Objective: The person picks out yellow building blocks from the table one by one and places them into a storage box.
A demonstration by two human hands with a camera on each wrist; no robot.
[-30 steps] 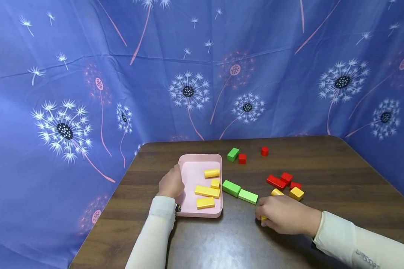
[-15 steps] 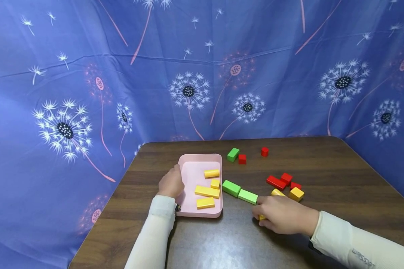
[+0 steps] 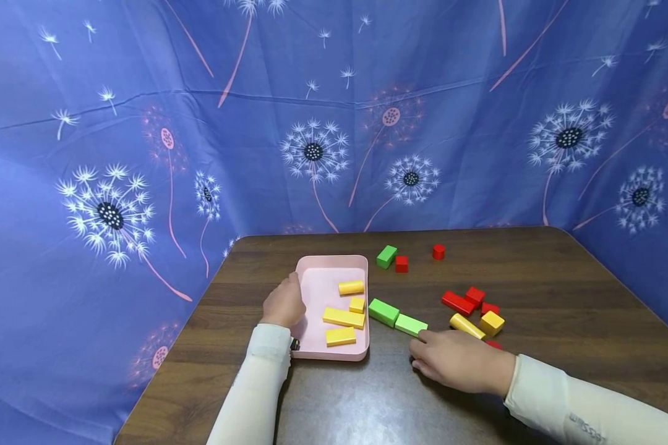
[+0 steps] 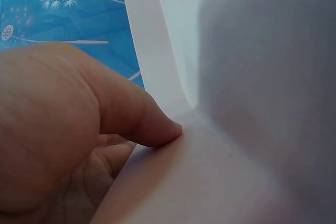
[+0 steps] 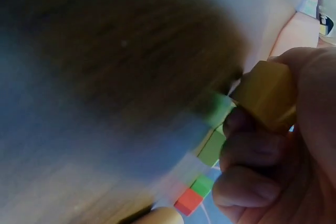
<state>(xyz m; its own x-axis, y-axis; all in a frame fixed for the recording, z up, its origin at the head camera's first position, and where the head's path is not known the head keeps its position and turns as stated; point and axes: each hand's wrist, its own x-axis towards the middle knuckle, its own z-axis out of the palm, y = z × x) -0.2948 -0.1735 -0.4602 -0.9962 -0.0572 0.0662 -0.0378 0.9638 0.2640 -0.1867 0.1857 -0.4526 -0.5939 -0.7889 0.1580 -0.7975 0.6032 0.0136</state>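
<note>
A pink tray (image 3: 316, 278) lies left of centre on the table with several yellow blocks (image 3: 343, 317) inside. My left hand (image 3: 285, 303) grips the tray's left wall; in the left wrist view the thumb (image 4: 152, 121) presses on the wall's inner face. To the right of the tray, my right hand (image 3: 462, 361) is low over the table, just in front of two light green blocks (image 3: 383, 313). Between its thumb and fingers it pinches a yellow block (image 5: 268, 95), seen in the right wrist view but hidden by the hand in the head view.
Behind the right hand lie a yellow cylinder (image 3: 467, 326), a yellow cube (image 3: 492, 323) and several red blocks (image 3: 458, 303). Farther back are a green block (image 3: 386, 256), a red cube (image 3: 401, 264) and a red cylinder (image 3: 438, 251). A blue curtain (image 3: 256, 204) hangs behind the table.
My right hand has moved left with the yellow block, uncovering more of the yellow cylinder and a red piece behind it. The left hand and tray have stayed put.
</note>
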